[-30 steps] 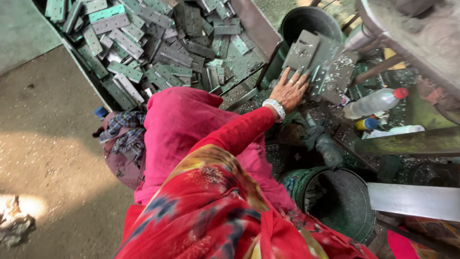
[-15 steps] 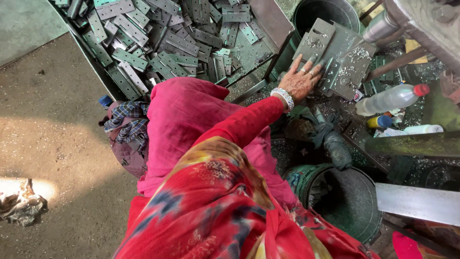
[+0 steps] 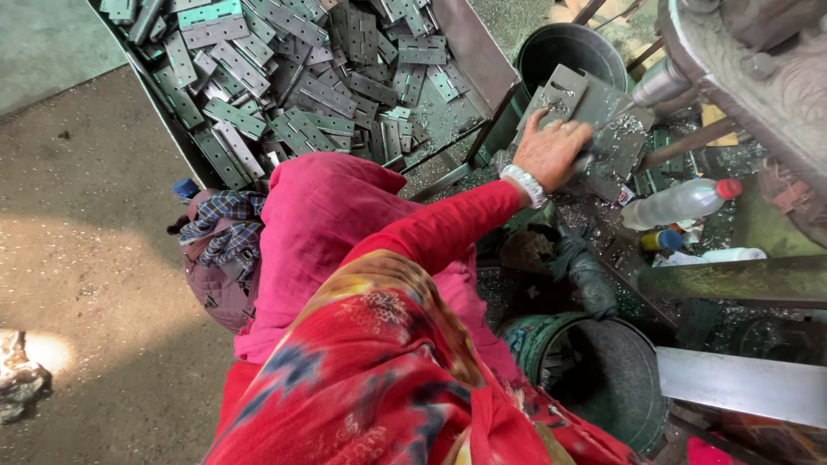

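Head view looks down over a red patterned sleeve [image 3: 448, 232] reaching toward the upper right of the frame, where one hand [image 3: 551, 151], wearing a white bracelet [image 3: 524, 184] at the wrist, lies palm down with fingers spread on a flat metal plate [image 3: 594, 108]; it presses on the plate rather than closing around anything. From the pictures I cannot tell for certain which hand this is, though the sleeve's line suggests the right; the other hand is out of sight. Shiny metal chips lie scattered over the plate, which sits beside a heavy machine [image 3: 758, 69] at the upper right edge. Across the upper left and centre, a large metal bin [image 3: 469, 52] is heaped with grey perforated strips [image 3: 293, 86], which reads as a big stock of pieces waiting. Behind the plate stands a dark bucket [image 3: 573, 47], and at the lower right a green bucket [image 3: 594, 379] shows only a dark interior, so how many pieces are finished cannot be judged. A plastic bottle with a red cap [image 3: 680, 202] lies at the right.
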